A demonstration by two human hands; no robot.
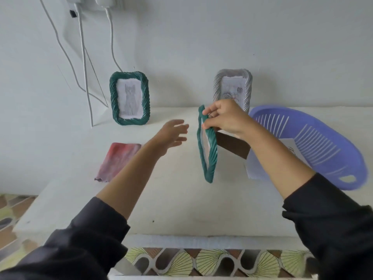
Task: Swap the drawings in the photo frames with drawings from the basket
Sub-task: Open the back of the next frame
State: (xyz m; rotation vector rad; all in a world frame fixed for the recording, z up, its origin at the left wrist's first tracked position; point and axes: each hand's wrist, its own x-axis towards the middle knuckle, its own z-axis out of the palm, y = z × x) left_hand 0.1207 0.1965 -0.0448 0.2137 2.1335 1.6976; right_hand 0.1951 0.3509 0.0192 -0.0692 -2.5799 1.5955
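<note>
My right hand (pixel 224 116) pinches the top edge of a green photo frame (pixel 207 150), held edge-on above the white table (pixel 181 199), its brown back stand (pixel 234 147) sticking out to the right. To the left of that frame, my left hand (pixel 171 134) hovers with fingers spread, holding nothing. A second green frame (pixel 129 98) with a cat drawing stands against the wall at the back left. A grey frame (pixel 233 87) with a drawing stands at the back, partly behind my right hand. The purple basket (pixel 314 146) lies tilted at the right, with paper drawings (pixel 256 166) in it.
A red and pink cloth (pixel 117 160) lies on the table's left part. White charger cables (pixel 84 67) hang down the wall at the back left. Patterned floor (pixel 10 215) shows past the table's left and front edges.
</note>
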